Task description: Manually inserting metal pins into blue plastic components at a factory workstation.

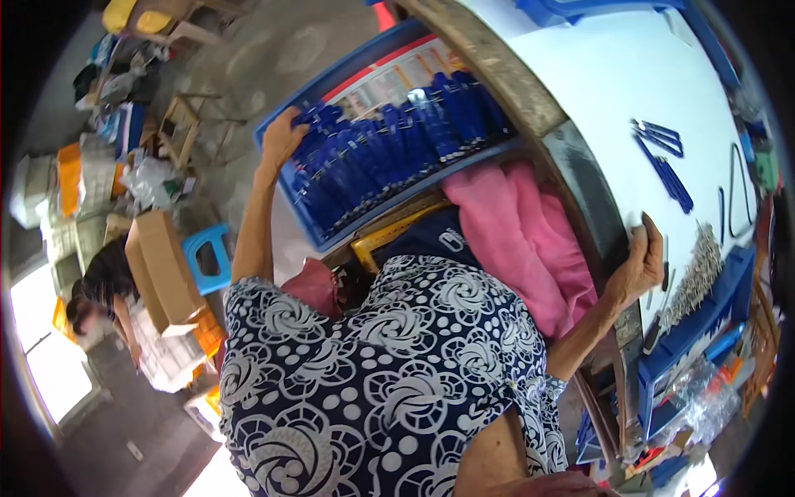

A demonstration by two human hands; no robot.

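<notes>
Patterned shirt; left fingers at tray

Single wide fisheye on head, close above, facing down over wearer's patterned top

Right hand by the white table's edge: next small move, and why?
I'd probably extend the right hand to the loose blue pieces: they lie just beyond it on the white table, while the left hand is at the blue tray.

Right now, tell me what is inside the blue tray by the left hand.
The tray holds long blue pieces, packed closely, and a red-and-white sheet at its far side. Whatever lies under the pieces is covered.
</notes>
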